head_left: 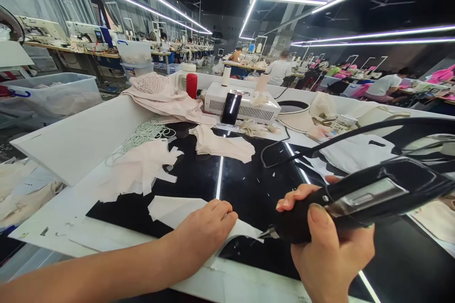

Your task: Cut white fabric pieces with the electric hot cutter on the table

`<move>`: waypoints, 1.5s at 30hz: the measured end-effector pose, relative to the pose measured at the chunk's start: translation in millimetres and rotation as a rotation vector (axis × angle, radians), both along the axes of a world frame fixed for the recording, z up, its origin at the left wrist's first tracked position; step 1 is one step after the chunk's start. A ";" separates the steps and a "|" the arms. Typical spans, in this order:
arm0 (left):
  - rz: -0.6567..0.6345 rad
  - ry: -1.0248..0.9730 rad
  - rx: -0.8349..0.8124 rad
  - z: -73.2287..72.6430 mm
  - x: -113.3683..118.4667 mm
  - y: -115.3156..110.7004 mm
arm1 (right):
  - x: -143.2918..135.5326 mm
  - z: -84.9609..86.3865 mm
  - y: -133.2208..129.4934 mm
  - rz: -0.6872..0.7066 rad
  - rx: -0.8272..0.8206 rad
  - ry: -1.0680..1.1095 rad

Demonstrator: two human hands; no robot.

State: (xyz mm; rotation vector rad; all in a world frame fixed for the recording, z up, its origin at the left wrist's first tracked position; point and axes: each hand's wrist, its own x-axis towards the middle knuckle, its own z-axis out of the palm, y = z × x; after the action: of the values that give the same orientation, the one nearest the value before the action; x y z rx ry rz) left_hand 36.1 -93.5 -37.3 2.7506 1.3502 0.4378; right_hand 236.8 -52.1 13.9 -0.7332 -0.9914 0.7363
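Note:
My left hand presses down on a white fabric piece at the front of the glossy black tabletop, its fingers curled together over the cloth. In my right hand is a black handheld electric cutter, gripped around its body. The cutter's metal tip touches the right end of the white piece. Behind lies a stack of pale cream fabric pieces. Left of that, a loose heap of pale scraps rests partly on the black surface.
A white box device stands at the back with a phone leaning on it. A red bottle is beside folded fabric. The black cable arches over the right side. People work farther back.

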 end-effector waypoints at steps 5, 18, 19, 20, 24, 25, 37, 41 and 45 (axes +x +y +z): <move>-0.003 -0.017 -0.043 -0.4 -1.9 1.4 | -0.2 -2.2 -7.1 0.007 0.006 -0.003; -0.049 -0.026 -0.036 2.1 -7.2 3.8 | -5.5 -2.7 -16.8 0.033 -0.017 0.001; -0.033 -0.004 -0.022 0.9 -5.8 2.4 | -5.8 -2.5 -17.4 0.038 -0.021 0.005; -0.013 0.026 -0.002 -0.7 -3.6 0.7 | -6.2 -2.3 -18.0 0.042 -0.022 0.010; 0.034 0.172 0.121 -8.7 8.9 -7.2 | -7.9 -1.7 -20.5 0.040 -0.029 0.024; 0.036 0.185 0.155 -10.7 11.6 -9.1 | -8.2 -1.7 -21.1 0.039 -0.031 0.023; 0.056 0.105 0.382 -29.3 17.7 -23.5 | -9.8 3.3 -22.2 0.047 -0.045 0.006; 0.037 0.107 0.361 -33.9 16.2 -23.9 | -14.7 11.1 -8.8 0.009 0.002 0.082; 0.028 0.088 0.343 -36.2 13.2 -23.8 | -22.2 13.1 4.8 0.057 -0.004 0.111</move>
State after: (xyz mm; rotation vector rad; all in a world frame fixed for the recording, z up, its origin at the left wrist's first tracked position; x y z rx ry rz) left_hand 49.3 -117.4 -73.4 3.0586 1.4565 0.6097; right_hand 214.7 -47.3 26.9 -0.6630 -0.9135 0.8206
